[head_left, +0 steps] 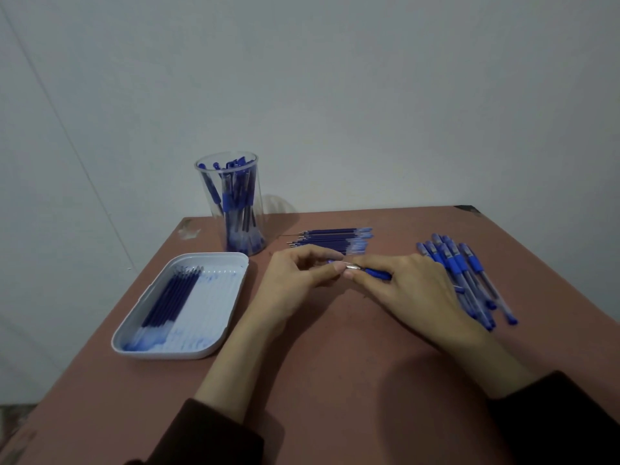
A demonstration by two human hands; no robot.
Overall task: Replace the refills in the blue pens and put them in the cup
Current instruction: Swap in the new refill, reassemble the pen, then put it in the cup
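reddish-brown table (335, 357) | my left hand (295, 280) and right hand (412, 290) both pinch one blue pen (377, 273) mid-table | white tray (211, 256) holding refills, left edge | loose pens (469, 276), right edge | row of refills (332, 238) beyond my hands | cup (235, 203) of pens, far-left corner | grey wall (335, 95) behind

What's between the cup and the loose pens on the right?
Head view: a row of refills lies on the table between the cup and the loose pens.
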